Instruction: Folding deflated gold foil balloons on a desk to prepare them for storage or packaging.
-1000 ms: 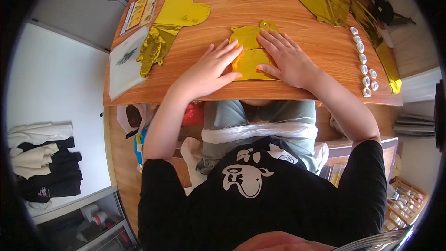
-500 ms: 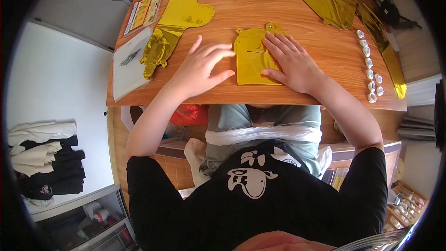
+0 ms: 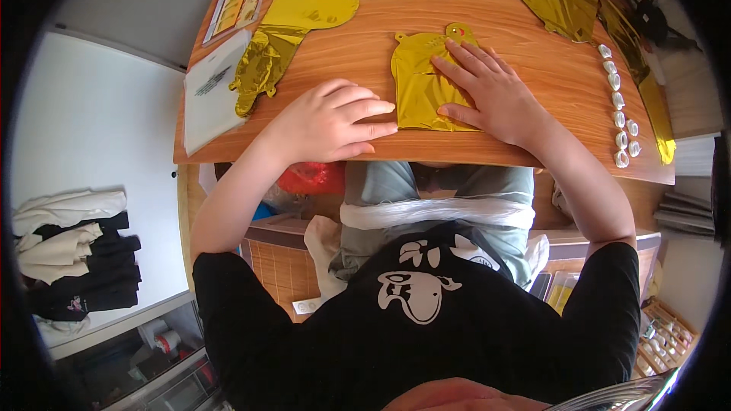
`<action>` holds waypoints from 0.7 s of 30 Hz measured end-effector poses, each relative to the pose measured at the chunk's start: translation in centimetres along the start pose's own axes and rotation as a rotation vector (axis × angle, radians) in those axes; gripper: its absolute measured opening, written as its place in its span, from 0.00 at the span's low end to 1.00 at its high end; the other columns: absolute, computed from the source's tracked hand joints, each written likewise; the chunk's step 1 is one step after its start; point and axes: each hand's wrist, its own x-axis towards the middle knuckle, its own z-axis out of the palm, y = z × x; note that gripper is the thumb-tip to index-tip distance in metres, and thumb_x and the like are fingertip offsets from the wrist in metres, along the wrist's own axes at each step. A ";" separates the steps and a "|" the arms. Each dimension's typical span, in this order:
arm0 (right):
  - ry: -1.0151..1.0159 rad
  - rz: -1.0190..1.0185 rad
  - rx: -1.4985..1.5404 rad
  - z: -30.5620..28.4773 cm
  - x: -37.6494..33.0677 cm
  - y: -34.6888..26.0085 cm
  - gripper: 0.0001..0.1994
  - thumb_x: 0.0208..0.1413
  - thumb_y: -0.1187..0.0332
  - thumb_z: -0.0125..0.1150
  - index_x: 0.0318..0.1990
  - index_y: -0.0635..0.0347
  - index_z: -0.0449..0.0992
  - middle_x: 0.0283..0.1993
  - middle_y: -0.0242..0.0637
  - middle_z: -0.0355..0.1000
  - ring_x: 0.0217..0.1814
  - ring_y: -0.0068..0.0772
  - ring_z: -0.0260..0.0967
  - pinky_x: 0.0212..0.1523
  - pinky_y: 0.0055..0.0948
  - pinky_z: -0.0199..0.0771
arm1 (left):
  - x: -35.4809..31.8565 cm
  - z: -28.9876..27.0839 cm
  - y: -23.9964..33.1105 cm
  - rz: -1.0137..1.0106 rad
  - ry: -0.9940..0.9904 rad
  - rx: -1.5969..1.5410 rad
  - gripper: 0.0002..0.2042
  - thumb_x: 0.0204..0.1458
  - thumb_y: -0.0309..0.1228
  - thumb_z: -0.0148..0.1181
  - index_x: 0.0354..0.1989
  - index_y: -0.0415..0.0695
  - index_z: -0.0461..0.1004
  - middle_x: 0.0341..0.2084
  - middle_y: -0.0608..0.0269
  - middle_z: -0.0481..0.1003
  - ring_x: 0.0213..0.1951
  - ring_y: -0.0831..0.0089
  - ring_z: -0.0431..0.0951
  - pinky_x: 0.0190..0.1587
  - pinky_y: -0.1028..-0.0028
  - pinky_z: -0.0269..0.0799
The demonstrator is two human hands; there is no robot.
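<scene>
A folded gold foil balloon (image 3: pixel 415 84) lies flat near the front edge of the table, with a small rounded tab and a red mark at its top right. My right hand (image 3: pixel 491 91) rests on its right half, fingers spread and palm down, hiding part of the foil. At the balloon's lower left edge is my left hand (image 3: pixel 335 122), its fingers loosely bent and apart. The fingertips reach the foil's edge, and nothing shows gripped between them. Creases run across the foil between the two hands.
More gold foil balloons lie at the far left (image 3: pixel 316 7) and far right (image 3: pixel 560 0). Several white ribbon rolls (image 3: pixel 615 82) line the right side. Clear plastic sleeves (image 3: pixel 209 106) and a printed card (image 3: pixel 236 6) lie on the left. White strands (image 3: pixel 438 215) cross my lap.
My left hand has come down and right, from hovering left of the balloon to its lower left edge. My right hand stays on the foil, which looks more creased.
</scene>
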 end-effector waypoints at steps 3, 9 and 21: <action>-0.021 0.009 -0.002 0.0 0.0 0.0 0.36 0.66 0.43 0.54 0.77 0.46 0.58 0.81 0.47 0.50 0.82 0.54 0.46 0.80 0.52 0.45 | -0.2 -0.3 -0.6 0.063 0.033 0.048 0.20 0.53 0.46 0.67 0.54 0.59 0.82 0.54 0.71 0.77 0.56 0.70 0.75 0.62 0.61 0.68; -0.016 0.009 0.000 0.1 -0.1 0.1 0.36 0.66 0.43 0.55 0.77 0.46 0.58 0.81 0.47 0.50 0.82 0.54 0.45 0.80 0.52 0.45 | 0.5 1.0 1.1 -0.006 0.091 -0.001 0.23 0.56 0.53 0.63 0.57 0.57 0.81 0.57 0.70 0.77 0.60 0.72 0.74 0.62 0.59 0.61; 0.015 0.006 -0.009 0.4 -0.1 0.2 0.36 0.65 0.44 0.56 0.76 0.47 0.59 0.80 0.47 0.51 0.82 0.54 0.46 0.79 0.51 0.46 | 1.2 1.2 0.3 -0.030 0.055 -0.124 0.19 0.57 0.52 0.63 0.48 0.53 0.84 0.55 0.72 0.80 0.57 0.76 0.77 0.63 0.58 0.62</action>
